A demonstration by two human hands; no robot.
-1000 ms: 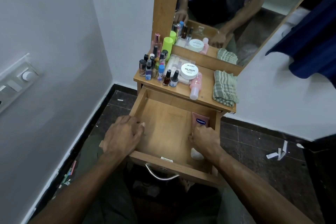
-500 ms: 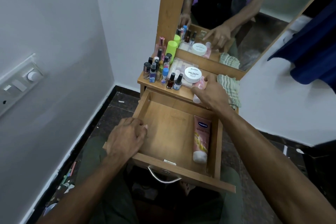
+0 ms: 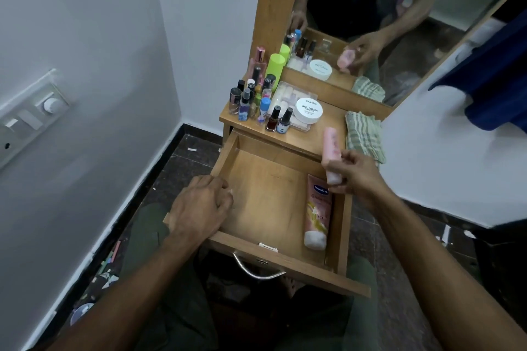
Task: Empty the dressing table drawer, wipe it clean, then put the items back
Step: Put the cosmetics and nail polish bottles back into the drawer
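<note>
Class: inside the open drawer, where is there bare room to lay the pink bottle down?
Bare drawer floor runs between the left hand and the Vaseline tube. The right hand holds the pink bottle. Tabletop's left is crowded.

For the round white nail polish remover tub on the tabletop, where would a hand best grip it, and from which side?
Grip the white tub by its rim, from above, fingers spanning the lid. It is low and wide, sits flat on a clear box, and two nail polish bottles stand close at its front-left, so a side approach there is crowded. The right side, toward the striped cloth, looks freer.
</note>
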